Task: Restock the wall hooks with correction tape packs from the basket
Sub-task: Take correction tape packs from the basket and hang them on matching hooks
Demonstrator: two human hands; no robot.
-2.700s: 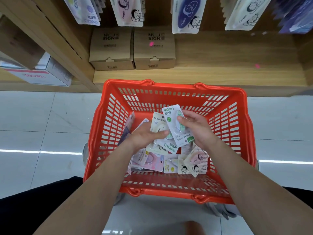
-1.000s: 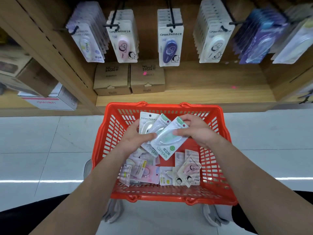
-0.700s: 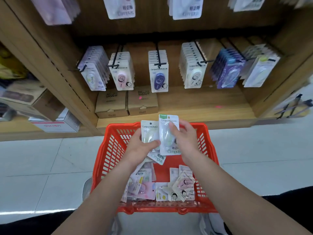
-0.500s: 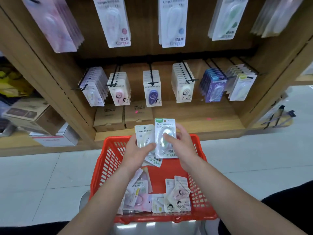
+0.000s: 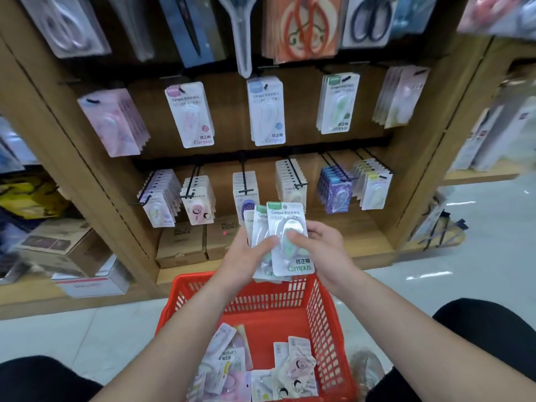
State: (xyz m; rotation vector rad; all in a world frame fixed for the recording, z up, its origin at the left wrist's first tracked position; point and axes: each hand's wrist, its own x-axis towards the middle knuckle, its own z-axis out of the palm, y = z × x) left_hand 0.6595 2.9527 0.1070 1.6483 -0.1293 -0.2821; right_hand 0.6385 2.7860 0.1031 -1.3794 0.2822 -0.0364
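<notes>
Green-topped correction tape pack [image 5: 290, 242] stands upright at the front of a small fan of packs, held above the far rim of the red basket [image 5: 322, 320] and in front of the lower row of wall hooks [image 5: 293, 174]. The right hand [image 5: 327, 250] pinches this front pack, thumb pressed on its clear blister, fingers curled behind its right edge and mostly hidden. The left hand [image 5: 246, 259] grips the other packs [image 5: 259, 227] in the fan, thumb laid across their faces. Its fingers lie behind them, out of sight, and how many packs it holds I cannot tell. More loose packs [image 5: 229, 364] lie jumbled on the basket floor, partly covered by the forearms [image 5: 179, 346] and cut off at the lower edge. Hanging scissors [image 5: 301, 24] along the top are blurred, as is the shelving [image 5: 493, 134] at far right.
</notes>
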